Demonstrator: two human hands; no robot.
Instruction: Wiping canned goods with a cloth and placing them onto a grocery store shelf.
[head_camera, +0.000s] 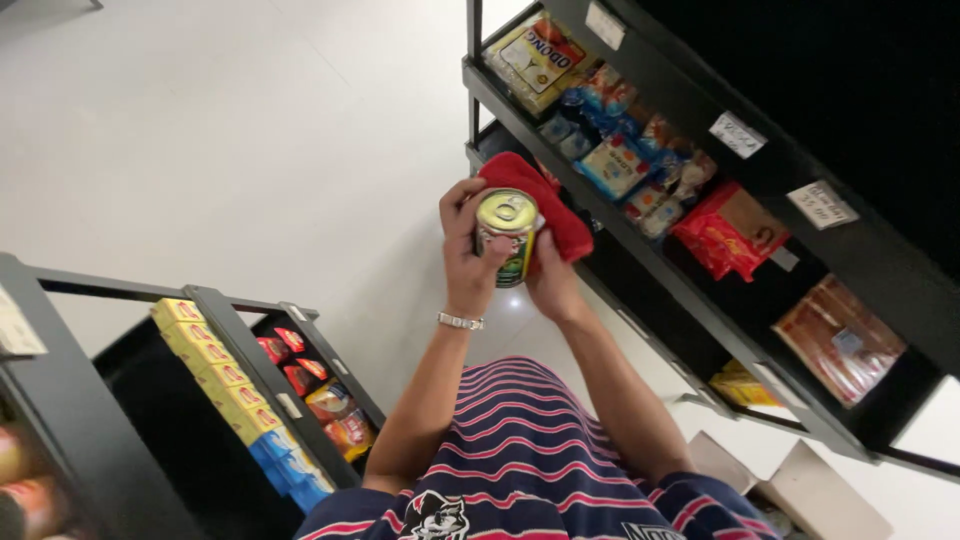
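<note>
Can (507, 238) held mid-air above the floor (250, 130), in front of the striped shirt (520, 450), between two dark shelves. Left hand (467, 250) wraps the can's body, fingers over the gold lid, grasping it upright-ish so the top faces the camera. Right hand (550, 275) presses a red cloth (535, 200) against the can's far and right side; cloth bunched in the palm, so that hand is clenched on it. Wristwatch (460, 321) on left wrist. Right shelf (700, 290) holds bagged snacks (730, 230); left shelf (70, 400) holds yellow boxes (205, 355), laid in rows facing outward.
</note>
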